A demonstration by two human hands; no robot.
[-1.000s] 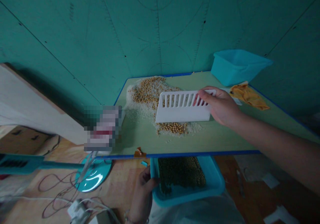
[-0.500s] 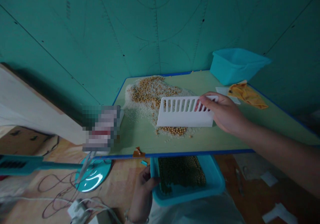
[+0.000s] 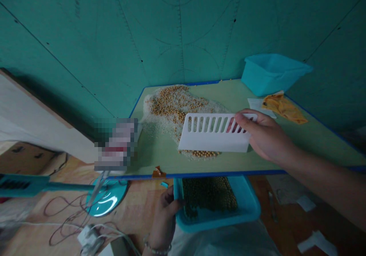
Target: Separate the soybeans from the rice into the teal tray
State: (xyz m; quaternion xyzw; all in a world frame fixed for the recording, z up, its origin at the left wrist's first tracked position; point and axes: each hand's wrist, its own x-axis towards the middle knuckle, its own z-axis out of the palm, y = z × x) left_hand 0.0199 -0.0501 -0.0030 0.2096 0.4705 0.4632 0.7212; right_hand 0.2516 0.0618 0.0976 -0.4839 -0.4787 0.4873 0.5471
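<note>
My right hand (image 3: 261, 132) is closed around the right end of a white slotted plastic scraper (image 3: 213, 140), thumb on its front face. The scraper is held over the table, its lower edge just behind a small heap of yellowish beans (image 3: 201, 155) and white grains. Behind it spreads a larger pile of beans mixed with white grains (image 3: 174, 101). Below the table edge, my left hand (image 3: 168, 206) grips the left rim of a blue tray (image 3: 217, 225). The tray holds dark green and yellowish beans (image 3: 211, 193).
A blue bin (image 3: 267, 77) stands at the table's back right, beside an orange cloth (image 3: 286, 109). A pixelated object (image 3: 117, 145) stands at the left edge. Cables (image 3: 65, 221) and a round blue base (image 3: 107, 199) are on the floor. A green wall (image 3: 160, 27) rises behind.
My right hand has moved the scraper slightly right and toward the table's front edge. The left hand still holds the tray, which sits about the same.
</note>
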